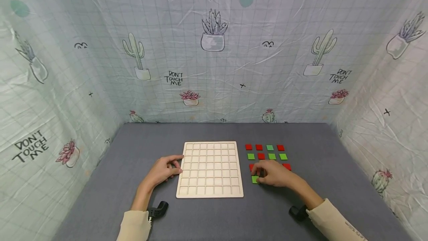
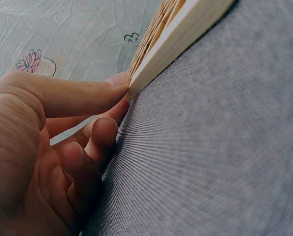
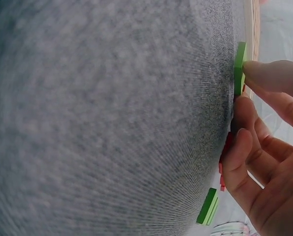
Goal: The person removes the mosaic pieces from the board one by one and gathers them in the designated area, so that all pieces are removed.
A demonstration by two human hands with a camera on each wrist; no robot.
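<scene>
A pale wooden grid board (image 1: 210, 169) lies flat on the grey surface. My left hand (image 1: 164, 169) is at its left side, with thumb and index fingertips apart along the edge. In the left wrist view, the thumb (image 2: 87, 93) touches the board's rim (image 2: 171, 46) while the other fingers bend loosely beneath. To the right of the board, my right hand (image 1: 272, 173) is at a green square tile (image 1: 255, 179), the nearest one of a group. Its thumb (image 3: 272, 76) meets that green tile (image 3: 239, 69), the index finger reaching behind; the far contact is partly hidden.
Rows of red and green tiles lie beyond the right hand, including a red tile (image 1: 248, 147) and a bluish-green tile (image 1: 269, 147). The right hand covers part of the third row. Patterned cloth (image 1: 214, 70) hangs behind and on both sides.
</scene>
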